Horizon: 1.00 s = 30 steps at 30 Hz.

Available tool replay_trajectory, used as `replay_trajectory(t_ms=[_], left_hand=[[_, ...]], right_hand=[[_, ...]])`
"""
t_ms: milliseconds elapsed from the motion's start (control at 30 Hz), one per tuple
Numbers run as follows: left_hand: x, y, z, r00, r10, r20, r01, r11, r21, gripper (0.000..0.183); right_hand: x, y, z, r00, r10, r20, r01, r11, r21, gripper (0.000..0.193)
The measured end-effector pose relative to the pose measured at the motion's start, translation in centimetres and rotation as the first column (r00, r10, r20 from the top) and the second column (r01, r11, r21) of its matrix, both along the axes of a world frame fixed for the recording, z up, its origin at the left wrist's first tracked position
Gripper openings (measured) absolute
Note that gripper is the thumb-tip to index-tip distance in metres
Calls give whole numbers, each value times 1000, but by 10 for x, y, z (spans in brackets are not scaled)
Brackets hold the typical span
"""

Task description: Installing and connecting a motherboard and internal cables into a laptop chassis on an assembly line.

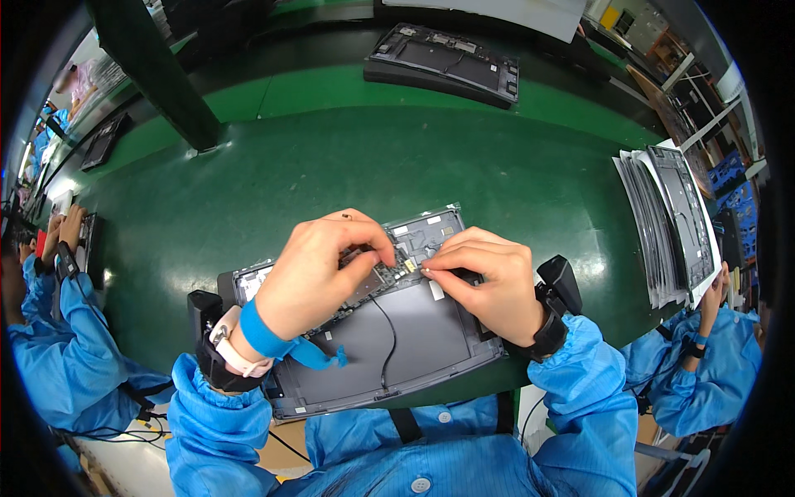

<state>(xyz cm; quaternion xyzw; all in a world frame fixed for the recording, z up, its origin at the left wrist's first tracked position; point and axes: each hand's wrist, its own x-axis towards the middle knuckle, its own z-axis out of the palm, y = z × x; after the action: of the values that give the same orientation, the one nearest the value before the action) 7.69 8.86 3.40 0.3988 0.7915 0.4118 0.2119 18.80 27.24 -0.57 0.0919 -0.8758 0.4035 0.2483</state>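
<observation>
A dark grey laptop casing point(426, 335) lies on the green bench in front of me, its inside facing up. Across its far part runs a circuit board point(406, 258) with small connectors, and a thin black cable point(392, 340) trails from it toward the near edge. My left hand point(319, 269) bends over the board, thumb and forefinger curled together at it; what they hold, if anything, is hidden. Just right of it, my right hand point(489, 277) pinches at the board's right end, on something too small to name. A white tab point(436, 290) sits below its fingertips.
Another opened casing point(447, 62) rests on a dark block across the bench. At the right stands a stack of panels and sheets point(662, 224), touched by a co-worker's hand point(714, 294). A dark green post point(157, 79) rises at the far left; another co-worker's hands point(66, 228) work at the left edge.
</observation>
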Motion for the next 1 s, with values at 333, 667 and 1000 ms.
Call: replay_trajectory(t_ms=[333,667,1000], left_hand=[[12,14,-10,996,-52,-75,55,998,31,9],[18,18,-18,999,14,-33,-13,999,48,11],[16,14,-17,1000,24,-1,-24,999,49,10]], right_hand=[[2,-10,-4,967,-66,-245,150,927,343,9],[5,-8,-4,966,-65,-248,150,929,338,20],[4,-8,-4,989,-85,-118,102,984,147,15]])
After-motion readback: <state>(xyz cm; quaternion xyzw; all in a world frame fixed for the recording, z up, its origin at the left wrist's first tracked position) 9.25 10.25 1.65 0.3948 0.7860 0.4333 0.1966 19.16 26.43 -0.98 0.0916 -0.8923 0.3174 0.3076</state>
